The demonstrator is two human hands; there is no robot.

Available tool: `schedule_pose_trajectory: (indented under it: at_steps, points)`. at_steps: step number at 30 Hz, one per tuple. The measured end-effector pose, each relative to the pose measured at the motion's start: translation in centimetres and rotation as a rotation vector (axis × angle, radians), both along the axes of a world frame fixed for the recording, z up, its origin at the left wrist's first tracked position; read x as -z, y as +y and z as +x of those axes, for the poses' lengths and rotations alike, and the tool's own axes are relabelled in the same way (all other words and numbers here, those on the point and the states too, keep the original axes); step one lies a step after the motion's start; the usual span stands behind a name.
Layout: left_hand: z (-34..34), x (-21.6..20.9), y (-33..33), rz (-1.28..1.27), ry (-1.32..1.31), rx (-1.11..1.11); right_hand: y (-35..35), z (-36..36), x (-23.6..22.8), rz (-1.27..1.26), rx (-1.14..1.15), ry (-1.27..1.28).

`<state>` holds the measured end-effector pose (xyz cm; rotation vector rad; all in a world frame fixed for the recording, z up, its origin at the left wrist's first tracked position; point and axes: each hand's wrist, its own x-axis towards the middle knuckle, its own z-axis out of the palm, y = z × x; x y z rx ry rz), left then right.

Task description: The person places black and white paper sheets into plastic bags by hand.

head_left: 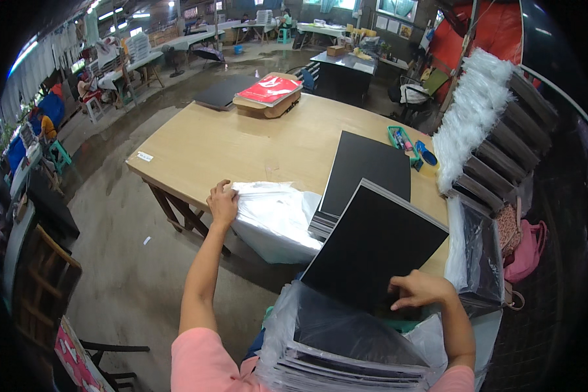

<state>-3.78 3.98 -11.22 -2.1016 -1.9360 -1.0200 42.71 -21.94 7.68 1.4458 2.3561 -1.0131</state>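
My left hand (223, 204) is at the table's front edge, its fingers bent over the corner of a white translucent plastic bag (274, 212), which drapes off the edge. My right hand (421, 289) is over the lower right of a tilted stack of black boards (375, 245), thumb and forefinger apart with nothing between them. I cannot tell whether it touches the boards. Behind the tilted boards, another stack of black boards (372, 166) lies on the table. Close to my body is a pile of dark boards in clear plastic (346, 333).
On the wooden table (209, 147) are a red plastic packet (269, 89), a dark board (222, 91), a green basket (402, 140) and a tape roll (427, 153). Plastic-wrapped stacks (473, 117) rise at the right, near a pink bag (528, 251). A wooden chair (46, 274) stands left.
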Motion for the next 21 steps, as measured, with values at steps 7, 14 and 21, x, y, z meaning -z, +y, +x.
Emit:
schedule_pose_trajectory:
  at_steps: [7,14,21]
  points:
    - [2.7,-9.7,-4.0,-0.058,-0.431,0.181,10.1,-11.9,-3.4,0.422,-0.157,0.395]
    - [4.2,-10.8,-3.7,0.039,-0.102,0.122,24.6,-21.7,4.1,0.676,0.039,0.621]
    - [3.5,-12.1,-2.9,0.043,-0.853,0.437,27.2,-25.0,4.5,0.430,0.133,0.840]
